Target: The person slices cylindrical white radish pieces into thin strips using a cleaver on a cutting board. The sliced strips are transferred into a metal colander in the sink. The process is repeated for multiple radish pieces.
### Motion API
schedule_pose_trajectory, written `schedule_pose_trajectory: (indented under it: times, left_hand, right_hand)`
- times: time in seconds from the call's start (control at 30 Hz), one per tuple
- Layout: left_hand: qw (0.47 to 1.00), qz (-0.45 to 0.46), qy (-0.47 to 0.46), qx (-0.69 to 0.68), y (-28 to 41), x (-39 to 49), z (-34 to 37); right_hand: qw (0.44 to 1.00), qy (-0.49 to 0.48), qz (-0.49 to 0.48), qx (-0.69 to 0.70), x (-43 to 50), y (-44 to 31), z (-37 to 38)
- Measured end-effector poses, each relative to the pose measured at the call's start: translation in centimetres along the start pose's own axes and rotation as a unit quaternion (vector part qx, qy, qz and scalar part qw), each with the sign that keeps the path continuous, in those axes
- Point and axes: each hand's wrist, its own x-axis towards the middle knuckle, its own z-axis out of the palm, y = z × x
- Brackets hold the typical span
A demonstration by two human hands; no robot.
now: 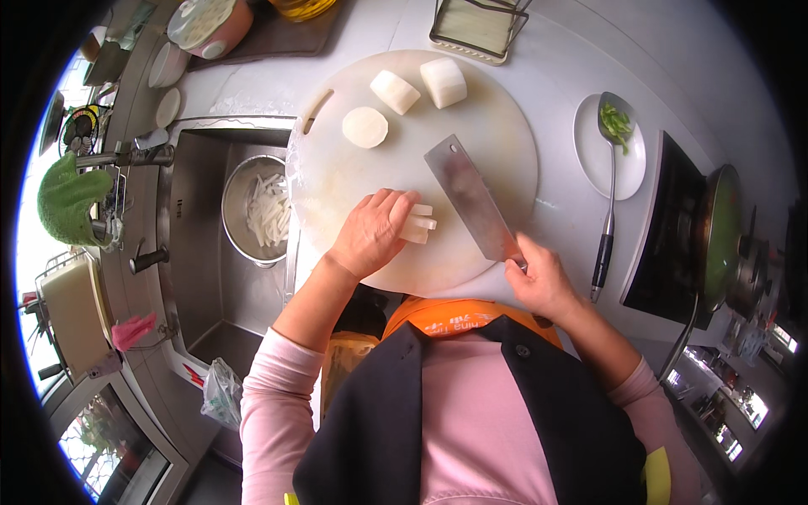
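Note:
My right hand (543,274) grips the handle of a cleaver (470,199), whose broad blade lies flat-side up above the round white cutting board (499,139). With curled fingers, my left hand (377,230) holds several thick cut strips of a peeled white vegetable, probably radish (421,226), near the board's front. The blade is apart from these strips, to their right. Farther back on the board are three larger peeled chunks: a round-faced one (365,127), a middle one (395,92) and a blocky one (444,83). My left fingertips are partly hidden.
Left of the board, a steel bowl (235,208) of white sticks sits in the sink (199,189). To the right are a plate (590,154) with a spatula (607,208) bearing green pieces, and a black cooktop (669,233) with a pan (723,240). A wire-framed holder (476,28) stands behind.

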Motion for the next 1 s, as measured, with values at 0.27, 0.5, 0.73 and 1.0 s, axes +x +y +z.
schedule_pose_trajectory:
  times: [0.27, 0.5, 0.73, 1.0]
  left_hand:
    - [0.991, -0.09, 0.1, 0.021, 1.5, -2.1, 2.3]
    - [0.94, -0.228, 0.255, 0.012, 3.6, -2.3, 5.5]
    - [0.848, -0.244, 0.372, -0.288, 5.3, -3.1, 6.8]
    - [0.744, -0.265, 0.445, -0.423, 4.9, -2.1, 10.0]
  right_hand:
    - [0.999, -0.029, -0.004, -0.018, -0.4, -1.5, 1.1]
    - [0.992, -0.022, -0.074, -0.1, 1.0, -3.2, 1.3]
    - [0.979, -0.042, -0.115, -0.165, 1.1, -3.7, 1.4]
    - [0.965, -0.037, -0.132, -0.225, -0.1, -3.2, 3.8]
